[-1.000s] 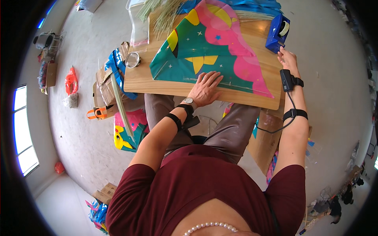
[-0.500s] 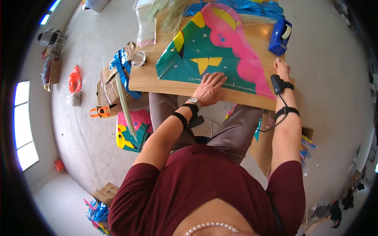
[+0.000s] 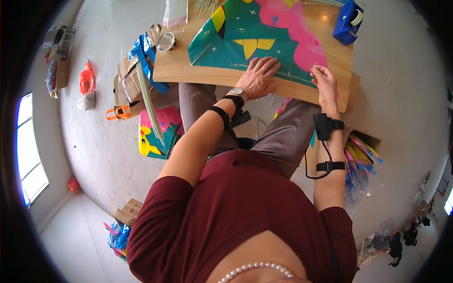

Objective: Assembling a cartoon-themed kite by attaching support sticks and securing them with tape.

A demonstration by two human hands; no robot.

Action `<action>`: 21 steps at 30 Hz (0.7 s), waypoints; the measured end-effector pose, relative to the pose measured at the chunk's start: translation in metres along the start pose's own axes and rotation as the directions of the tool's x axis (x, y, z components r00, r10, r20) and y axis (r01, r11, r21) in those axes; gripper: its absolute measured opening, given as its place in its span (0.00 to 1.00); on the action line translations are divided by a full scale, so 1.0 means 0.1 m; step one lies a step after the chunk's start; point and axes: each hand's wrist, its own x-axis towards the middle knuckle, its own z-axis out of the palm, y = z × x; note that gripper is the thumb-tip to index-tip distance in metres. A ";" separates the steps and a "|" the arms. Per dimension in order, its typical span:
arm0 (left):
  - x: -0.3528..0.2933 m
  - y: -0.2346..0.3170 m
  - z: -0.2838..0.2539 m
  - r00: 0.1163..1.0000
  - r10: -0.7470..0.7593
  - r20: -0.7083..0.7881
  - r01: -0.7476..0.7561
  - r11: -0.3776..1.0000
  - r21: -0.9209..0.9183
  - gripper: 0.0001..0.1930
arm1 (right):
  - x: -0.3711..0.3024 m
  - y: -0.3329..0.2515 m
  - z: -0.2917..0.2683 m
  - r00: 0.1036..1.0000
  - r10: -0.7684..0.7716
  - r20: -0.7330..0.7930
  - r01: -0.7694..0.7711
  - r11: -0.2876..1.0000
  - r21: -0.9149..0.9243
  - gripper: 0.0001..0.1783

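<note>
I see the kite [image 3: 255, 33], a teal sheet with pink and yellow shapes, lying flat on the wooden table [image 3: 179, 70], its lower edge close to the table's near rim. My left hand [image 3: 258, 78] lies palm-down on that lower part, fingers spread and slightly fanned, pressing the sheet to the wood. My right hand [image 3: 323, 82] sits just beside it at the sheet's lower right edge, fingertips drawn together in a pinch; I cannot tell whether they grip the film itself or the thin pale stick [image 3: 269, 70] that runs along the edge between the two hands. I judge the sheet to be very light, thin and limp, probably slick plastic film that slides on the smooth table and creases or tears if tugged at one point. So a flat, broad palm is the right way to hold it down, and the stick or a reinforced edge is the safer place to take hold. The stick looks slender and likely springy, easy to snap if bent hard. A blue tape dispenser [image 3: 348, 21] stands at the far right of the table, well apart from both hands.
</note>
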 end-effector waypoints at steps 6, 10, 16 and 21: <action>0.01 0.02 -0.01 1.000 0.000 -0.010 0.000 1.000 -0.009 0.33 | -0.22 0.26 0.19 0.999 0.000 -0.035 -0.006 0.987 -0.158 0.06; 0.00 0.02 0.00 1.000 -0.004 -0.016 0.004 1.000 -0.013 0.33 | -0.26 0.37 0.31 0.998 -0.035 -0.049 0.021 0.968 -0.251 0.07; 0.00 0.00 0.02 0.998 0.016 -0.056 -0.016 1.000 0.010 0.32 | -0.25 0.44 0.41 0.997 -0.044 -0.063 0.017 0.929 -0.369 0.10; -0.01 -0.01 0.03 0.999 0.017 -0.051 -0.016 1.000 0.016 0.32 | -0.23 0.45 0.43 0.995 -0.054 -0.080 0.017 0.911 -0.411 0.11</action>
